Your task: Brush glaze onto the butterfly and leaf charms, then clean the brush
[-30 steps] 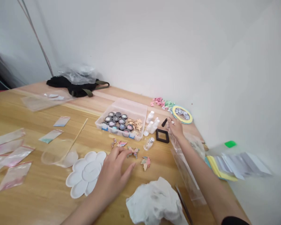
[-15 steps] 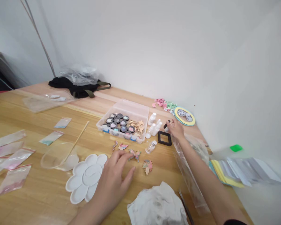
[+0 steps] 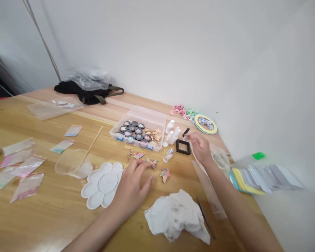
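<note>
My left hand (image 3: 132, 185) hovers low over the table with its thumb spread from the fingers. Its fingertips are beside a multicoloured butterfly ornament (image 3: 152, 163), and whether they touch it I cannot tell. Farther right, the fingers of my right hand (image 3: 200, 146) are bent around the clear lower part of a small bottle with a long black cap (image 3: 186, 132), mostly hidden by them. A square black frame (image 3: 183, 147) lies just left of that hand. Other coloured ornaments (image 3: 165, 175) and a small glass bottle (image 3: 168, 155) are between the hands.
A clear plastic case (image 3: 147, 120) holds small round pots and gold pieces, with white bottles (image 3: 170, 126) beside it. A white flower palette (image 3: 102, 185), mixing cup (image 3: 68, 162) and powder bags (image 3: 28, 166) lie left. A crumpled white cloth (image 3: 175, 215) and tweezers (image 3: 206, 218) lie in front.
My right hand has shifted slightly relative to the frame, and more of the black cap shows beyond its fingers. My left hand stays near the butterfly. The view has moved slightly.
</note>
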A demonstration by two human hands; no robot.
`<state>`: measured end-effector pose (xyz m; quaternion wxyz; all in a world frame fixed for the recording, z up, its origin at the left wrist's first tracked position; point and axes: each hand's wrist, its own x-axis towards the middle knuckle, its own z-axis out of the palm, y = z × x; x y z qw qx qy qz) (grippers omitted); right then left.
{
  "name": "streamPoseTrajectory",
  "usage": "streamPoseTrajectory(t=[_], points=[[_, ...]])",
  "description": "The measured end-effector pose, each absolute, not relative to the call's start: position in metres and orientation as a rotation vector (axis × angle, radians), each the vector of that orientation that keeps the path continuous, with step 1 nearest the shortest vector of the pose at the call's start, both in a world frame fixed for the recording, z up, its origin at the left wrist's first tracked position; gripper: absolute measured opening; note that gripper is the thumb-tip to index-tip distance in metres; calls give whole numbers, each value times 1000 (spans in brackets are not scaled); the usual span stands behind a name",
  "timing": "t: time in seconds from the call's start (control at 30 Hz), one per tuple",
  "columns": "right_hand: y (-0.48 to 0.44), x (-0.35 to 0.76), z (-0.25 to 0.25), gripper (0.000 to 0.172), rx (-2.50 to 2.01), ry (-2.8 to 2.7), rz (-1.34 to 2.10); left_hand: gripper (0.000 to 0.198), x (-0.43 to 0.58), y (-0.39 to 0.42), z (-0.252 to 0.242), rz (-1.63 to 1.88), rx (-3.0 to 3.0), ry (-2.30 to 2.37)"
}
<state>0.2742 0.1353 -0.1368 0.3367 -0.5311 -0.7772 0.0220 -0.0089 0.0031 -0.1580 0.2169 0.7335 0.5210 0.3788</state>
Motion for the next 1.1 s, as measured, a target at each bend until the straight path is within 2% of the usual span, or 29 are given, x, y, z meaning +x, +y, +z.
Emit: streamPoseTrajectory(t=[0.27, 0.57, 0.93, 1.0, 1.1], points=[[108, 233, -152, 48, -1325, -2442, 342, 30, -7, 3, -160, 1029, 2004, 1436], [118, 220, -163, 31, -1384, -2439, 425, 27, -8, 3, -162, 1065, 2021, 1447], [108, 219, -147, 31, -1206, -2228, 641, 25, -4, 7, -163, 1035, 2003, 1438], [108, 221, -129, 36, -1121, -2184, 677, 26, -3, 9, -160, 1019, 1997, 1412], [102, 224, -93, 63, -1017, -2124, 699, 27, -1, 10, -152, 989, 1996, 1359]])
